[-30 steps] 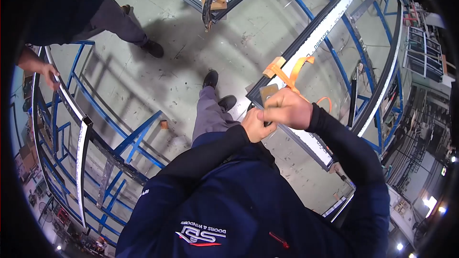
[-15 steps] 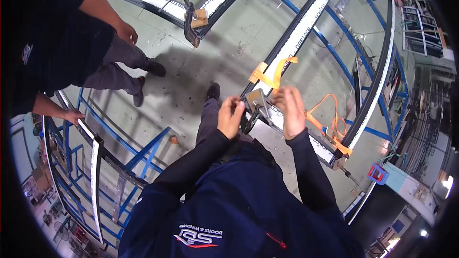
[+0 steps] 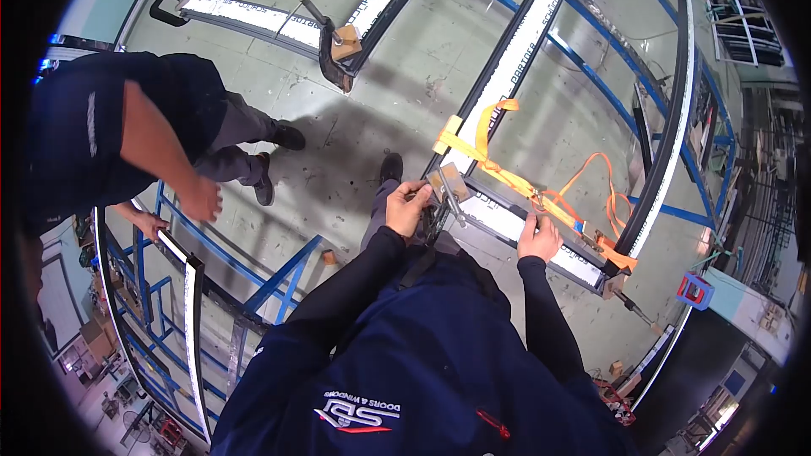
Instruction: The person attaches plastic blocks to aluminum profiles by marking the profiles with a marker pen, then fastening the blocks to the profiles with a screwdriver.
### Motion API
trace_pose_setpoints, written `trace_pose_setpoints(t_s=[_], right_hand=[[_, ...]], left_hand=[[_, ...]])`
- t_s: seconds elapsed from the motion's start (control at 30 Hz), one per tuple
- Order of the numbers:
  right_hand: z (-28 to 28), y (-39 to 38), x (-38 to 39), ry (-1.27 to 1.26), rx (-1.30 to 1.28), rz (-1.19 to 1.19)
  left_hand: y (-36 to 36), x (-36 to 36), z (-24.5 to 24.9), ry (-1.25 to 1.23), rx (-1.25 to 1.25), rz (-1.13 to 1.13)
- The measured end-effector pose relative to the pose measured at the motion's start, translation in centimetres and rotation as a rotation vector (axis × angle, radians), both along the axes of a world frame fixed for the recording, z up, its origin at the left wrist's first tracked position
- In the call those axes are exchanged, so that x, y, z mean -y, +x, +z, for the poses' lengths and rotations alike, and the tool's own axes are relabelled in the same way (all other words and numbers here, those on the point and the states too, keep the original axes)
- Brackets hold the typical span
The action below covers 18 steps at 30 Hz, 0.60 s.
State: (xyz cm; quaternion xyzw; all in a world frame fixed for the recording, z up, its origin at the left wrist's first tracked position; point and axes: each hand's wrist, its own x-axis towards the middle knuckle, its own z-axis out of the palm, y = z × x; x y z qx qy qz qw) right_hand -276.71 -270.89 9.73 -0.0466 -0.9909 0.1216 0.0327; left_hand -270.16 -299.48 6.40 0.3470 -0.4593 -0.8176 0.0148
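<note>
At the near corner of a long dark frame (image 3: 522,67) with printed white film, my left hand (image 3: 407,209) is closed at a screw clamp (image 3: 457,194). A square wooden block (image 3: 441,179) sits under the clamp's screw, beside my fingertips. My right hand (image 3: 541,241) rests at the short end rail (image 3: 500,221) with its fingers curled; what they hold, if anything, is hidden. Just beyond that hand, an orange ratchet strap (image 3: 507,177) runs across the frame, with a loose loop lying to the right.
A co-worker (image 3: 127,135) stands at the left, one hand (image 3: 152,226) on another frame (image 3: 193,321). A second clamp (image 3: 329,51) with a wooden block holds a frame corner at the top. Blue metal stands (image 3: 279,279) are around, and another clamp (image 3: 634,306) sticks out at the right corner.
My right hand has moved from beside the clamp down and right along the end rail. My left hand stays at the clamp. The co-worker's near arm has swung lower.
</note>
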Motion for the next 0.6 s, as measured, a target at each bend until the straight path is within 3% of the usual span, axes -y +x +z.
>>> trace_pose_setpoints(t_s=[0.3, 0.6], right_hand=[[0.2, 0.1, 0.2, 0.047, -0.044, -0.006], [0.2, -0.1, 0.3, 0.039, -0.059, -0.012]], left_hand=[[-0.4, -0.8, 0.9, -0.170, 0.073, 0.066], [-0.1, -0.8, 0.6, -0.096, 0.074, 0.085]])
